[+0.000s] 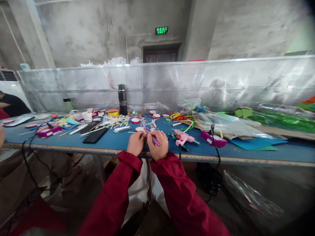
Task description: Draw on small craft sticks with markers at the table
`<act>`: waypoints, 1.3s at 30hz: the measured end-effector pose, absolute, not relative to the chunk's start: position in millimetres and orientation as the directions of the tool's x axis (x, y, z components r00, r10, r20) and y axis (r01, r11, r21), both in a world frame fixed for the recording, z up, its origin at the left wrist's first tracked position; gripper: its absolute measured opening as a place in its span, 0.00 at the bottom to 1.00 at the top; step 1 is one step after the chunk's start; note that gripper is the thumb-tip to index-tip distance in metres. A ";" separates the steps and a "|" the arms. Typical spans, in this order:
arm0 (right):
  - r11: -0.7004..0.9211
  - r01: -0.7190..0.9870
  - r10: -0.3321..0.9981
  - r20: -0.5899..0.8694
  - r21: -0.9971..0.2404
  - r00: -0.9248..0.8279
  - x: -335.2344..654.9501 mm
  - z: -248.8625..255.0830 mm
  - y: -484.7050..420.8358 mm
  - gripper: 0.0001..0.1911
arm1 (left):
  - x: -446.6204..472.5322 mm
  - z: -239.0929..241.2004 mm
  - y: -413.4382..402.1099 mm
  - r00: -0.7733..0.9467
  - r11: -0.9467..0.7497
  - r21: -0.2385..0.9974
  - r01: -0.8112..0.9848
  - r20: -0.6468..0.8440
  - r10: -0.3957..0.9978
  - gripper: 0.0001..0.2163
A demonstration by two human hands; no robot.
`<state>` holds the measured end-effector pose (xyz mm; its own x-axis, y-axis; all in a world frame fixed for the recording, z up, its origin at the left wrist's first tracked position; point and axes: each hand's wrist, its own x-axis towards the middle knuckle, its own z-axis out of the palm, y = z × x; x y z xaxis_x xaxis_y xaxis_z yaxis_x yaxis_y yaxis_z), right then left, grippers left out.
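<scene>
My left hand [136, 143] and my right hand [158, 145] are close together at the table's front edge, fingers closed. From the right hand sticks out a purple pen-like stick [156, 141], its exact kind too small to make out. A thin pale and lilac strip [144, 124] rises at the left fingertips; it looks pinched there, though the fingers partly hide it. To the right of my hands lies a pink glue gun [184, 137]. Just beyond them are small round white discs with red rims [135, 120] and scattered small pieces.
A black phone [95, 135], a pile of thin sticks [115, 122] and a black bottle [122, 100] stand or lie to the left. Rightward are a magenta box [213, 139] with a cable, plastic bags [228, 124] and blue sheets [253, 143]. A perforated metal screen [162, 78] closes the back.
</scene>
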<state>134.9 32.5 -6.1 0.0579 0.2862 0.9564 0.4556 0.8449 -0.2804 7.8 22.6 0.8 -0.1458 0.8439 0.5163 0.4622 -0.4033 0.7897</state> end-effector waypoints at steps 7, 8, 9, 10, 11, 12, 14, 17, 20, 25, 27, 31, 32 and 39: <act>0.851 0.448 0.289 0.957 -0.274 0.036 135.0 -6.0 31.6 0.05 | 8.3 0.4 21.5 -0.135 -0.417 0.788 0.453 0.523 0.841 0.13; 0.852 0.447 0.288 0.957 -0.271 0.031 134.9 -6.1 31.6 0.05 | 8.2 0.8 21.2 -0.138 -0.417 0.785 0.458 0.526 0.839 0.13; 0.853 0.446 0.288 0.957 -0.270 0.028 134.7 -6.2 31.8 0.05 | 8.0 1.1 21.1 -0.141 -0.416 0.782 0.464 0.529 0.837 0.13; 0.853 0.446 0.288 0.957 -0.271 0.030 134.6 -6.5 32.0 0.05 | 7.9 1.4 21.0 -0.143 -0.416 0.779 0.469 0.532 0.835 0.13; 0.852 0.447 0.289 0.957 -0.274 0.035 134.5 -6.8 32.2 0.05 | 7.8 1.5 20.9 -0.144 -0.415 0.777 0.473 0.533 0.834 0.12; 0.849 0.449 0.291 0.956 -0.278 0.043 134.5 -7.1 32.4 0.05 | 7.8 1.6 20.9 -0.144 -0.414 0.776 0.475 0.533 0.834 0.12; 0.843 0.452 0.296 0.953 -0.291 0.062 134.7 -7.5 32.7 0.05 | 7.8 1.3 21.1 -0.142 -0.413 0.776 0.476 0.532 0.835 0.12; 0.840 0.453 0.301 0.951 -0.299 0.070 135.2 -7.3 32.3 0.05 | 8.0 0.7 21.2 -0.136 -0.417 0.777 0.472 0.531 0.836 0.12; 0.847 0.449 0.298 0.954 -0.286 0.045 135.2 -6.4 31.7 0.05 | 8.0 0.5 21.4 -0.137 -0.422 0.773 0.473 0.538 0.832 0.12; 0.846 0.453 0.297 0.954 -0.282 0.039 134.9 -6.2 32.2 0.05 | 7.4 -0.1 23.0 -0.148 -0.423 0.767 0.482 0.547 0.824 0.12; 0.842 0.455 0.300 0.953 -0.290 0.053 135.2 -6.4 32.4 0.04 | 7.4 -0.7 23.8 -0.150 -0.421 0.768 0.482 0.546 0.824 0.12; 0.845 0.453 0.295 0.954 -0.284 0.047 135.5 -6.2 32.3 0.04 | 7.7 -1.9 23.9 -0.140 -0.421 0.773 0.474 0.538 0.831 0.13; 0.847 0.452 0.293 0.955 -0.279 0.040 135.4 -6.0 32.2 0.04 | 7.7 -2.0 23.7 -0.138 -0.423 0.773 0.473 0.539 0.831 0.13; 0.842 0.460 0.297 0.954 -0.282 0.043 134.7 -6.7 32.7 0.05 | 7.3 -0.4 22.9 -0.146 -0.423 0.766 0.484 0.548 0.824 0.11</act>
<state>134.7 32.7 -6.7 0.0427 0.2966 0.9541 0.4597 0.8420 -0.2823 7.3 22.9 -0.4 -0.1456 0.8240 0.5476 0.4844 -0.4233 0.7657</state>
